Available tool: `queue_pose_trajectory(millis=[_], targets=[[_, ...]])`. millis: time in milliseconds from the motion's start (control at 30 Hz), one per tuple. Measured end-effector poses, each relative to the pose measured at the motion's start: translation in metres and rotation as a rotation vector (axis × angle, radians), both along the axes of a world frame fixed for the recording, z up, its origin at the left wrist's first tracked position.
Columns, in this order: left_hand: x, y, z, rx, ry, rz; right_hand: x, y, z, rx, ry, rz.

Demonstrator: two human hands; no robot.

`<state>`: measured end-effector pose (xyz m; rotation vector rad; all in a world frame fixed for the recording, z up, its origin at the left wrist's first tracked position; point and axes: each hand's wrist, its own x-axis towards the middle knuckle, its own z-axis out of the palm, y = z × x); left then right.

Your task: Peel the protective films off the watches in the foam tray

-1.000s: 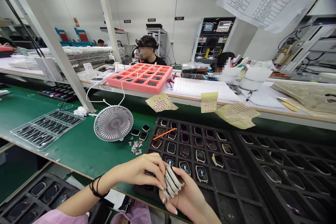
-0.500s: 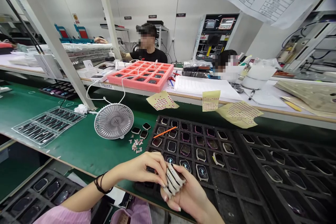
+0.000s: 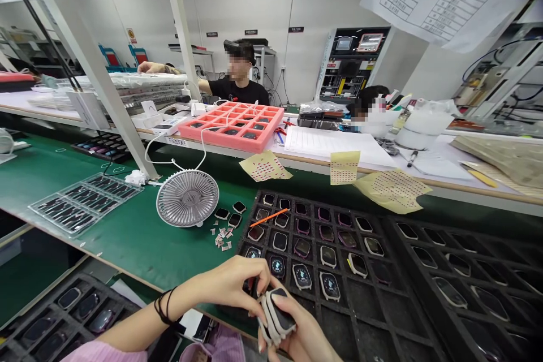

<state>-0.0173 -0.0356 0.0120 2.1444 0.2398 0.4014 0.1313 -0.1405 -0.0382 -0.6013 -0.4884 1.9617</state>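
Note:
My right hand (image 3: 307,325) is closed around a small stack of smartwatches (image 3: 278,317) with pale frames; the one nearest my right thumb shows a dark face. Fingers curled, my left hand (image 3: 237,285) grips the left side of the stack, its thumb against the outermost watch. My left fingers partly hide that watch. Both hands are over the near edge of a black foam tray (image 3: 352,305), where smartwatches lie in separate cells. Several of their screens show lit dials, such as the watch (image 3: 302,276) just beyond my hands.
An orange stick (image 3: 269,217) lies across the tray. Left of it are loose watches (image 3: 235,220), small metal pieces (image 3: 223,237) and a grey fan (image 3: 187,198). Another foam tray (image 3: 470,249) stands right. A pink foam tray (image 3: 271,136) sits on the shelf; a co-worker (image 3: 240,87) is behind.
The stack has turned in my hands, so a dark watch face now shows. Both hands sit slightly lower in view. The co-worker's arm has extended left over the stacked trays.

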Motion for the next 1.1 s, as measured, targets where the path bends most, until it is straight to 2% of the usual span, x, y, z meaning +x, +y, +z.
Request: queue_pose_trajectory(millis=[100,200,233,300,367,400,533,800,900,967,1033,1100], targets=[[-0.004,0.005,-0.012,-0.062,0.044,0.012,-0.007,0.000,-0.008,-0.056,0.060,0.026],[-0.012,0.026,-0.026,-0.203,0.200,0.027,-0.009,0.001,-0.013,-0.104,0.084,0.041],[-0.017,0.036,-0.031,-0.178,0.272,0.109,-0.009,0.002,-0.015,-0.115,0.087,0.038],[-0.026,0.054,-0.040,0.016,0.383,0.439,-0.006,0.003,-0.018,-0.122,0.096,0.024],[-0.034,0.066,-0.048,0.131,0.440,0.633,-0.002,0.005,-0.021,-0.125,0.101,-0.006],[-0.037,0.069,-0.051,0.172,0.476,0.683,0.000,0.006,-0.022,-0.126,0.099,-0.027],[-0.043,0.069,-0.060,0.260,0.593,0.757,0.007,0.008,-0.019,-0.133,0.081,-0.098],[-0.044,0.075,-0.074,0.241,0.633,0.816,0.013,0.010,-0.011,-0.137,0.043,-0.157],[-0.043,0.078,-0.069,0.205,0.590,0.811,0.014,0.011,-0.007,-0.138,0.044,-0.156],[-0.040,0.073,-0.058,0.182,0.535,0.801,0.016,0.013,-0.002,-0.144,0.045,-0.158],[-0.035,0.061,-0.041,0.144,0.389,0.778,0.017,0.015,0.003,-0.152,0.048,-0.162],[-0.026,0.042,-0.021,0.070,0.092,0.689,0.016,0.016,0.007,-0.154,0.051,-0.156]])
